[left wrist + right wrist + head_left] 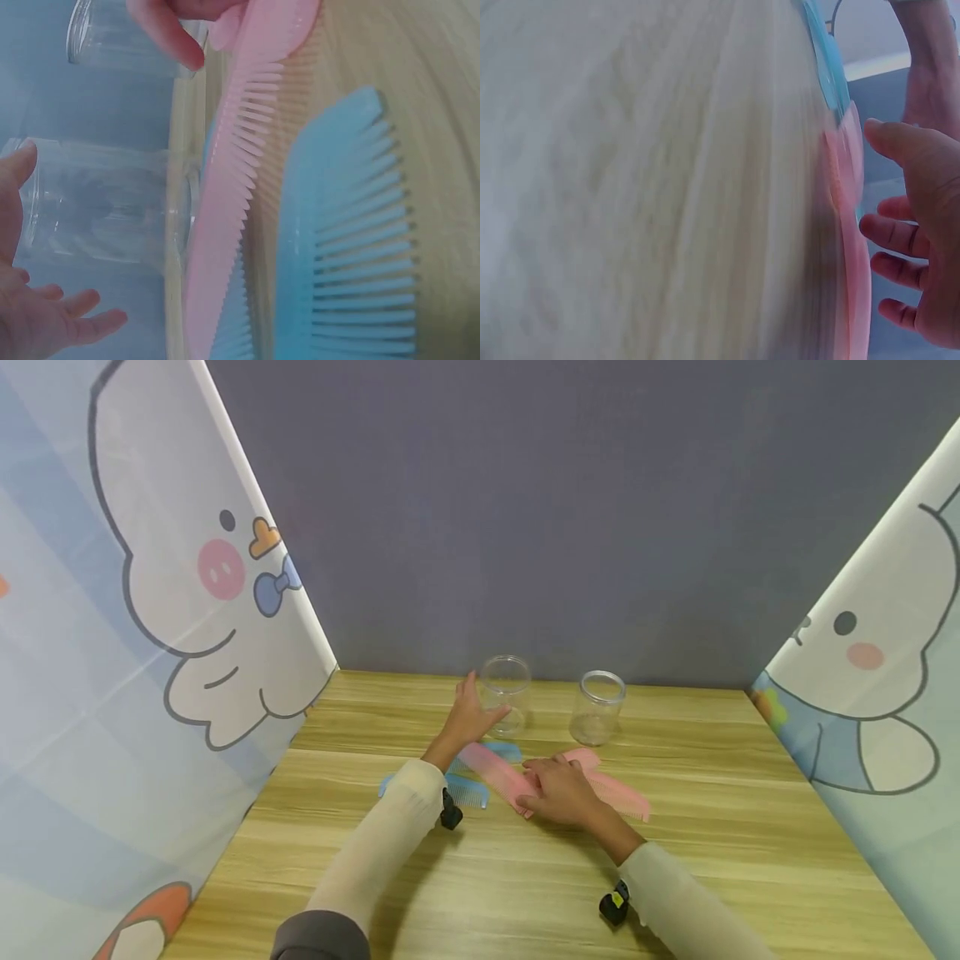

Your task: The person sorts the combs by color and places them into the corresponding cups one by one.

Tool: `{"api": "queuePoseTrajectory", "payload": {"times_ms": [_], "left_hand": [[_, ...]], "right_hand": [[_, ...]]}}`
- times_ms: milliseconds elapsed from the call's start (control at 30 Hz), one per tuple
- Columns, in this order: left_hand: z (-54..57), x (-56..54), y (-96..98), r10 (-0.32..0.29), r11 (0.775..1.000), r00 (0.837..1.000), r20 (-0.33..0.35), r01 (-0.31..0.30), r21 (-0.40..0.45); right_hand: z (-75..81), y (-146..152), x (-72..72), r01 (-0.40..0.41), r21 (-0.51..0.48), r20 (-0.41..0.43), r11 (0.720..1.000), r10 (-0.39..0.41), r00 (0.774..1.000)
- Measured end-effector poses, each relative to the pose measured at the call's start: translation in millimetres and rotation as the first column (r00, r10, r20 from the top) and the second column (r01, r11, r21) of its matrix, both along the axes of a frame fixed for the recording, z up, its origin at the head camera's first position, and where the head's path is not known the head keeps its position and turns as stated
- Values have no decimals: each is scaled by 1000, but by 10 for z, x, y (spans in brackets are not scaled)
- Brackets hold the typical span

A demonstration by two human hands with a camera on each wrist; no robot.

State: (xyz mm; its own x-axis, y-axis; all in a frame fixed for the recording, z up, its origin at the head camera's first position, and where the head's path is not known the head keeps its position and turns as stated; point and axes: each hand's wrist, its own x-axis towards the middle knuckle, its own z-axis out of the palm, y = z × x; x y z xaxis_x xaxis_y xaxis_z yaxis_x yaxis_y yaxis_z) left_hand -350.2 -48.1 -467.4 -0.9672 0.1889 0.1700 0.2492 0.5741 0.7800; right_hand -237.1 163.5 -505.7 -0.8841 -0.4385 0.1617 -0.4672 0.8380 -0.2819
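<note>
My left hand (468, 714) is beside the left clear jar (508, 697), thumb and fingers spread around its near left side. In the left wrist view these fingers (82, 304) show a gap to the jar wall. My right hand (562, 789) is low over the combs, its thumb overlapping the lower end of a long pink comb (491, 768). Apart from the thumb, its loosely bent fingers (900, 270) show in the right wrist view. That comb lies slantwise over the blue combs (467, 791), its far end blurred. Two more pink combs (621, 797) lie by the right hand.
A second clear jar (597, 710) stands to the right, near the grey back wall (525, 527). Printed cartoon panels (187, 577) border the wooden table (487, 893) on both sides. Another blue comb (506, 751) lies just in front of the left jar.
</note>
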Motion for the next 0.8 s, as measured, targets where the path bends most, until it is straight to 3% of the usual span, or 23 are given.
{"api": "queuePoseTrajectory", "payload": {"times_ms": [400, 567, 800], "left_hand": [[52, -60, 80, 49, 999, 999, 1, -49, 2], [75, -78, 107, 44, 999, 999, 11, -44, 25], [76, -89, 108, 60, 998, 998, 6, -60, 12]], "right_hand": [[-19, -154, 29, 33, 107, -35, 994, -30, 999], [-32, -188, 36, 74, 150, -36, 986, -69, 997], [-25, -242, 46, 108, 153, -33, 982, -104, 994]]}}
